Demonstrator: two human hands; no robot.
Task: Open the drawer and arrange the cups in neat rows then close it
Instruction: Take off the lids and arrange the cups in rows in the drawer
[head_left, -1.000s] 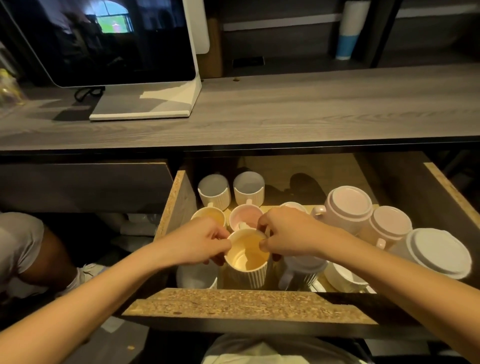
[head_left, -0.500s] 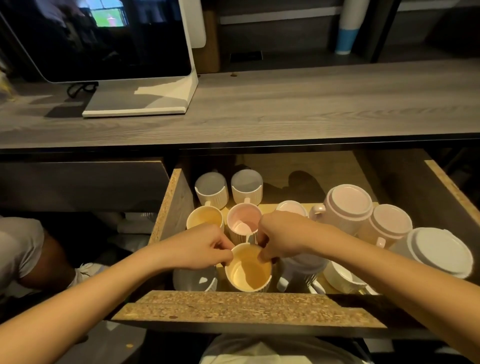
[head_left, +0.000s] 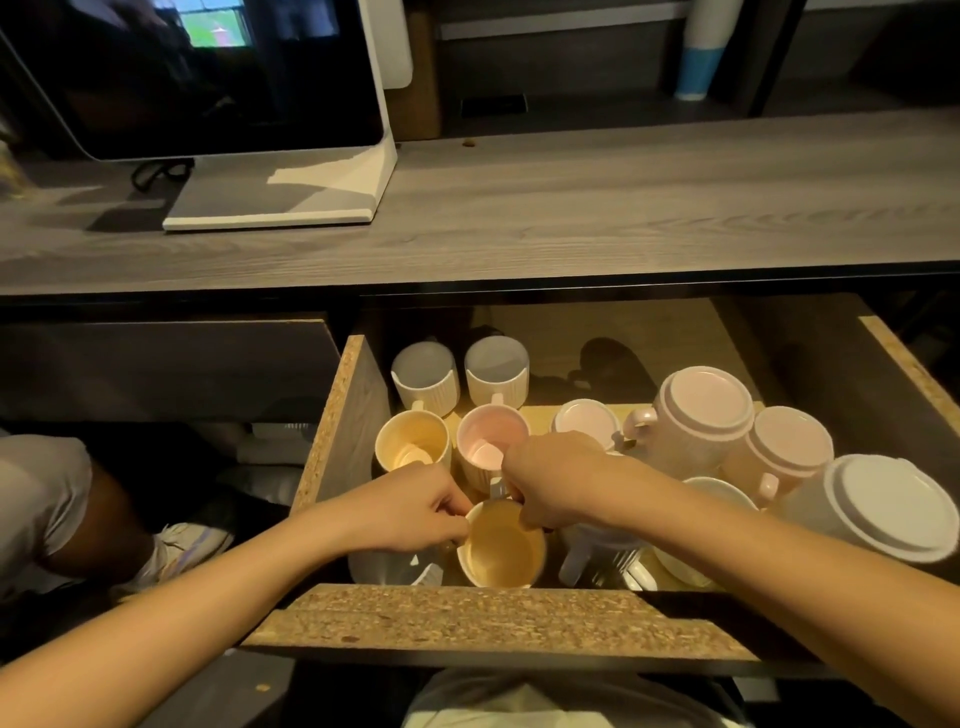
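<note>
The drawer stands pulled open below the counter. Both hands hold a ribbed yellow cup upright near the drawer's front: my left hand pinches its left rim and my right hand pinches its far right rim. Behind it stand a yellow cup and a pink cup, then two white cups at the back. A white cup sits half hidden to the left of the held cup. On the right, several pink and white cups lie upside down in a loose cluster.
A grey wooden counter runs above the drawer, with a white-stand monitor on its left. Another person's arm and sleeve show at the far left beside the drawer. The drawer's back right floor shows bare wood.
Both hands have lowered the yellow cup from a raised position down into the drawer's front row, right of the white cup. The other cups have not moved.
</note>
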